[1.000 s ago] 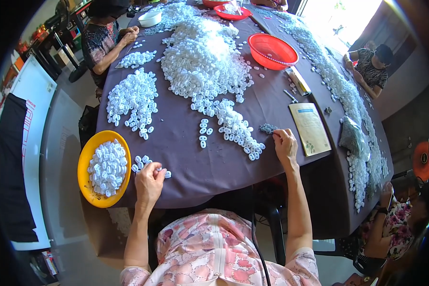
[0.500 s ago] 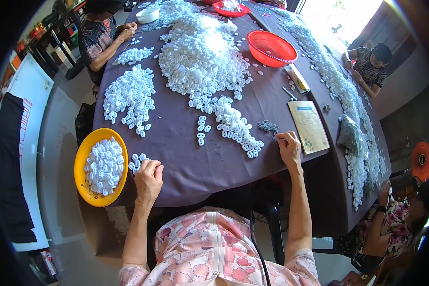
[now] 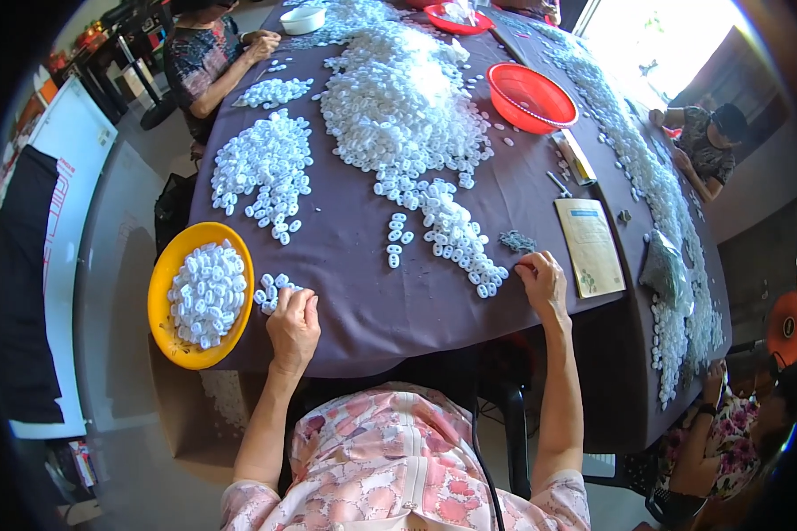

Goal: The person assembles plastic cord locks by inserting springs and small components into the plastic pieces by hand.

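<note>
We locate the left hand (image 3: 293,329) nearest us, curled at the edge of a small group of white oval two-hole pieces (image 3: 267,288), just right of the yellow bowl (image 3: 158,296) holding more of them; its fingertips are hidden, so we cannot tell whether it grips one. One second ago, loose pieces showed right of this hand; those have since left view. The right hand (image 3: 543,285) has thumb and fingers drawn together just below a dark grey cluster of small parts (image 3: 516,241); we cannot tell whether it pinches anything. To its right, we note a buff packet (image 3: 591,252) with a blue printed band, its lettering too small to read. Farther on, glare blurs the large white heap (image 3: 398,111), left of a red basin (image 3: 524,88). The upper edge cuts off a co-worker (image 3: 205,66).
</note>
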